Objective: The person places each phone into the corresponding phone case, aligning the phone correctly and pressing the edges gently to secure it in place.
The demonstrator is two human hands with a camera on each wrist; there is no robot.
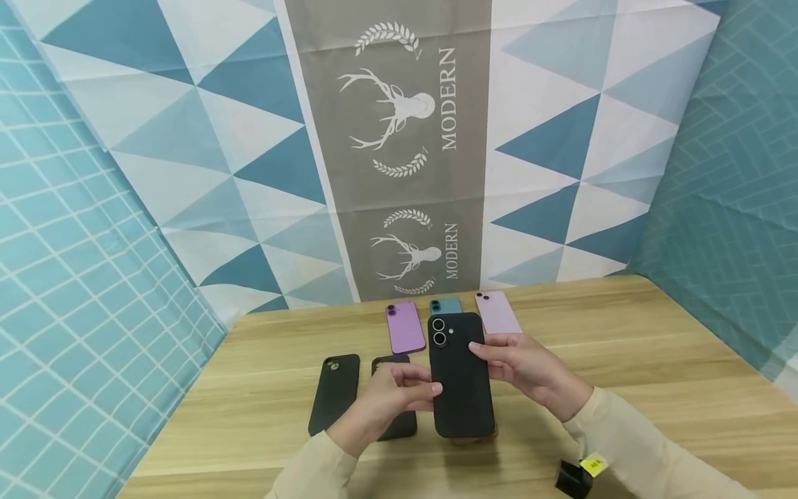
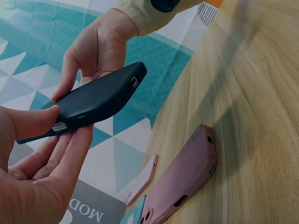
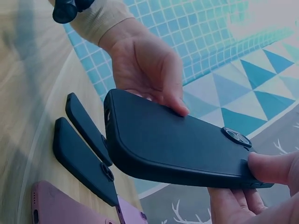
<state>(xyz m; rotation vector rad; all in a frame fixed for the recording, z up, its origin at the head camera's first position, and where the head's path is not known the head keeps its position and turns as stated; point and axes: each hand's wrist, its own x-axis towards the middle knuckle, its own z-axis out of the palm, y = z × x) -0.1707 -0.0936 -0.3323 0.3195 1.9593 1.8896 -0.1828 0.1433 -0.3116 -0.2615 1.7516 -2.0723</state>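
Black phone: here it is, mid-picture, the black phone (image 1: 463, 381) held up off the counter (image 1: 623, 333), its back and two ringed lenses facing the head camera.
Left hand: the left hand (image 1: 391, 396) has its grip on the left long edge, thumb on the back, fingers behind.
Right hand: and the right hand (image 1: 536, 364) pinches the opposite edge, higher up, its grip narrow around that same phone.
Black cases: over to the left, the outer black case (image 1: 334, 395) lies flat; just beside it, the inner black case (image 1: 399, 426) is partly covered by the left hand.
Back row: purple phone (image 1: 406, 329), teal phone (image 1: 445, 305), pink phone (image 1: 497, 313), side by side near the far edge, the teal one partly hidden behind the black phone.
Mauve phone: the left wrist view picks out a mauve phone (image 2: 182, 168) lying on the counter.
Backdrop: triangles, deer heads and "MODERN" across the backdrop (image 1: 548, 104).
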